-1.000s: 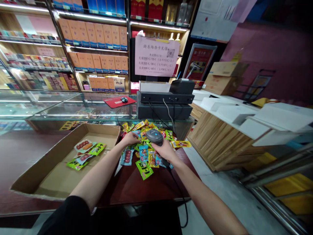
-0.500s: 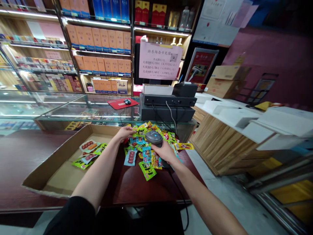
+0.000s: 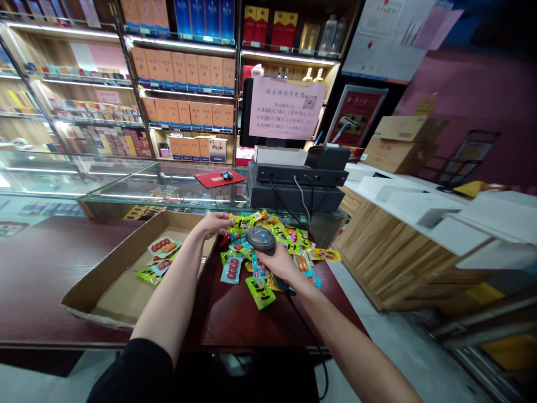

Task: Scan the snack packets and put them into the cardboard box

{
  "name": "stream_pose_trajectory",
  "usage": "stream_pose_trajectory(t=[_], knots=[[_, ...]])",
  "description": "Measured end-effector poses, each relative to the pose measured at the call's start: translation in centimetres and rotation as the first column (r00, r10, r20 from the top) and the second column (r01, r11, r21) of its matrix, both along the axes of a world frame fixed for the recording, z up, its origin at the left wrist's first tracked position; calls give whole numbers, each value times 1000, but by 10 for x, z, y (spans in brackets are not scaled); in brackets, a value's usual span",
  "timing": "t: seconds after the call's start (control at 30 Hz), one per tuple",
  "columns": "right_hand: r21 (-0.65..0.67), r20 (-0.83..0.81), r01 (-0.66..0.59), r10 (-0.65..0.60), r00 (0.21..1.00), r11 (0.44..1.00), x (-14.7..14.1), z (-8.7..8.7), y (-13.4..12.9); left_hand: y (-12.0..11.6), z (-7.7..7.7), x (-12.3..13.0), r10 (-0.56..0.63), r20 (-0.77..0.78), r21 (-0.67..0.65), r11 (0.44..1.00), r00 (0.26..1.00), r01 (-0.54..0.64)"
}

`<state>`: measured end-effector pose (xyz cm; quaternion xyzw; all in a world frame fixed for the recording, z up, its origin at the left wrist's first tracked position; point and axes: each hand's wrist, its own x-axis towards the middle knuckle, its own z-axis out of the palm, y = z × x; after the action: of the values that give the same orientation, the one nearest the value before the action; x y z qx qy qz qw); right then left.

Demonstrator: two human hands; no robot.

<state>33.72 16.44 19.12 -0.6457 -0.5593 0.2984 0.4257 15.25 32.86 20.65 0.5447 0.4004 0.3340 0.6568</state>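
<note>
My right hand (image 3: 279,263) is wrapped round the handle of a dark grey barcode scanner (image 3: 260,239), whose head points left over a pile of snack packets (image 3: 293,238). At the pile's back left edge, my left hand (image 3: 215,224) pinches the end of a green snack packet (image 3: 243,224), just beyond the scanner's head. Nearer to me lie a clear-fronted sausage packet (image 3: 231,270) and another green packet (image 3: 260,293). On my left, a shallow cardboard box (image 3: 113,310) holds several sausage packets (image 3: 164,246); my left forearm crosses its right side.
A glass counter (image 3: 176,193) stands behind the brown table (image 3: 235,327), bearing a red mouse pad (image 3: 210,178) and a black cash register unit (image 3: 297,196). The scanner's cable (image 3: 308,330) hangs over the table's front edge. A wood-grain cabinet (image 3: 377,257) stands to the right.
The view has shifted slightly, so the scene sits further right. My left hand now has a green packet raised flatter toward the scanner, and the scanner head has moved slightly left relative to the pile.
</note>
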Motion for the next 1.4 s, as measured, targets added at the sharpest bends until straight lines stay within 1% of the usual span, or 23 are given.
stream_pose_trajectory(t=[0.3, 0.43, 0.6, 0.77, 0.93, 1.07, 1.17, 1.23, 1.3, 1.4], knots=[[-35, 4, -12, 12, 1000, 999, 2, 7, -2, -4, 3, 1, 6, -46, -1, 1000, 999, -6], [-32, -1, 2, -2, 1000, 999, 1, 5, -1, -3, 2, 1, 5, -55, -1, 1000, 998, -5], [-32, -18, -1, 1, 1000, 999, 2, 1, 0, 1, -2, 1, -10, -18, -14, 1000, 1000, 10], [-40, -34, 4, -5, 999, 999, 1, 6, -3, 1, -2, 1, -4, -24, -20, 1000, 1000, 4], [-53, -60, -13, 10, 998, 999, 1, 12, -5, -1, 1, 4, 13, -32, -17, 1000, 999, -14], [-40, -86, -44, 40, 995, 998, 4, 13, -2, 2, 11, 3, 93, -25, 15, 996, 995, -92], [-20, -91, -62, 60, 994, 998, 4, 13, 1, 6, 23, -11, 108, -16, 61, 992, 994, -107], [-33, -80, -78, 75, 994, 996, 2, 13, 4, 8, 30, -28, 126, -21, 93, 988, 992, -123], [-39, -78, -105, 101, 992, 994, -3, 13, 9, 8, 33, -51, 182, -45, 112, 978, 982, -176], [-17, -86, -158, 156, 984, 987, -16, 10, 19, 7, 31, -92, 254, -66, 111, 963, 965, -246]])
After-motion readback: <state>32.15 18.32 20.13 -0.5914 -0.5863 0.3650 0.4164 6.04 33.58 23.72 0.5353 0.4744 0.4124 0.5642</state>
